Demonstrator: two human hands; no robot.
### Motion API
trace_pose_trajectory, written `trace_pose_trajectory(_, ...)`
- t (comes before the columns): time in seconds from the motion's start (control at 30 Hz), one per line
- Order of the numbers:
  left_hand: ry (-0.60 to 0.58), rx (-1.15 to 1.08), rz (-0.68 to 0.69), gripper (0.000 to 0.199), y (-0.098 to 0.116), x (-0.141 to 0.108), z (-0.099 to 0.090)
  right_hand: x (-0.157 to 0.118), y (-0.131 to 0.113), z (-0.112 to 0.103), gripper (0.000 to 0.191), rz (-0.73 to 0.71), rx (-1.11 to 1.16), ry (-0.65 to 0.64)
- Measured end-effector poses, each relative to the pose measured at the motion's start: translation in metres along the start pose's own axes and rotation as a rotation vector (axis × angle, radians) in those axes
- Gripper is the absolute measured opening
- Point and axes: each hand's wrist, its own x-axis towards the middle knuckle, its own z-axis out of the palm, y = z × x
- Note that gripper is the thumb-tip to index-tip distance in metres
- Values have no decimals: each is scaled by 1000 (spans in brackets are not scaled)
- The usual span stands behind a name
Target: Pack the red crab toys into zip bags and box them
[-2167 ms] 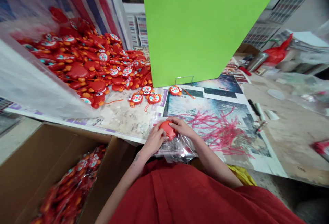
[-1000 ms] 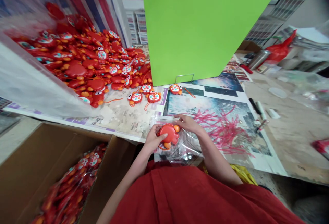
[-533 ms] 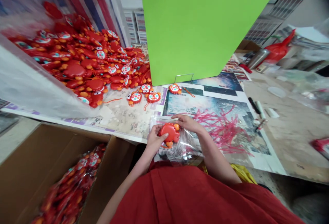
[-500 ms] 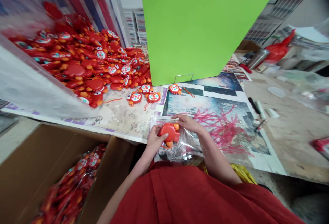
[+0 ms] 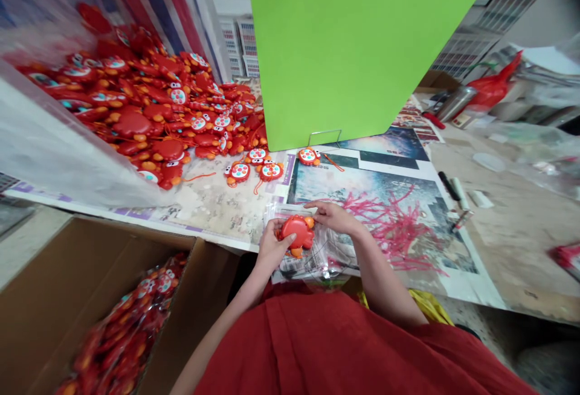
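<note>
My left hand is closed on a red crab-shaped plastic toy, thumb on its plain red back. Orange claws show at its upper right and lower edge. Under and around the toy spreads a clear plastic bag, crinkled and shiny. My right hand is at the bag's upper side with its fingertips close to the toy's upper claw; it seems to pinch the film, though the grip is partly hidden. A few similar toys lie face up beyond, one of them a single crab toy with coloured dots.
A heap of crab toys spills from a striped sack at left. Below it, an open cardboard box holds bagged toys. A green board stands behind. Pink strings and markers lie to the right.
The toy has shifted slightly left and up with my left hand, and has turned a little. My right hand stays nearly in place.
</note>
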Motion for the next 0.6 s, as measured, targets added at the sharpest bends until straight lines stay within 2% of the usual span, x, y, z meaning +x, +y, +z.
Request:
trace_pose_trajectory(0.07, -17, 7, -12, 44, 2, -1, 1, 2, 0, 5, 42, -1, 17, 55)
trace_pose_trajectory(0.2, -78, -79, -33, 49, 0, -2, 1, 3, -5, 10, 43, -5, 122, 88)
trace_pose_trajectory(0.4, -314, -65, -82, 50, 10, 2, -6, 6, -13, 20, 41, -48, 297, 115)
trace_pose_trajectory(0.5, -303, 20, 13, 37, 17, 1, -7, 10, -12, 27, 40, -77, 358, 176)
trace_pose_trajectory(0.6, -246, 224, 128, 23, 21, -3, -6, 14, -11, 30, 39, -75, 417, 243)
